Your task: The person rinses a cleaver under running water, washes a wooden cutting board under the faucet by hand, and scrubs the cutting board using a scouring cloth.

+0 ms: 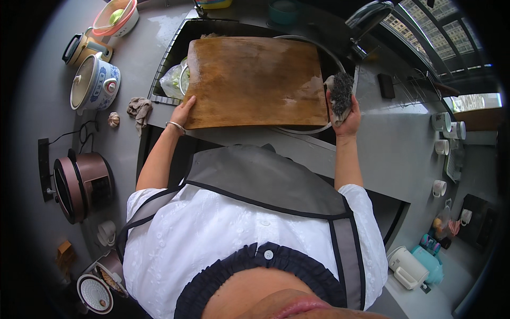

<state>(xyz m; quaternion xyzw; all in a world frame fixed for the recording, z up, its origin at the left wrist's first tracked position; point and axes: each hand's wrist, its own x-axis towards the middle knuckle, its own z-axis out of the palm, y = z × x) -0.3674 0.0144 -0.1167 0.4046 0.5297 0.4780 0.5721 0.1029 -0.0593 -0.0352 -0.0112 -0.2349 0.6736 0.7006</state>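
Observation:
A wet wooden cutting board (257,81) lies across the black sink (167,60), over a large round basin with a metal rim (332,50). My left hand (185,112) grips its near left corner, thumb on the top face, the other fingers hidden beneath. At the right end, my right hand (347,121) holds a grey steel wool scrubber (342,92), with a pale cloth (330,82) partly under it. Whether the right hand also touches the board's edge is unclear. A plastic bag with something green (173,81) sits in the sink left of the board.
A chrome faucet (368,16) arches over the sink's far right. On the left counter are a crumpled rag (139,109), a garlic bulb (114,119), a blue-and-white pot (95,83) and a pink cooker (83,185). A wire rack (414,87) and several white cups (441,121) stand right.

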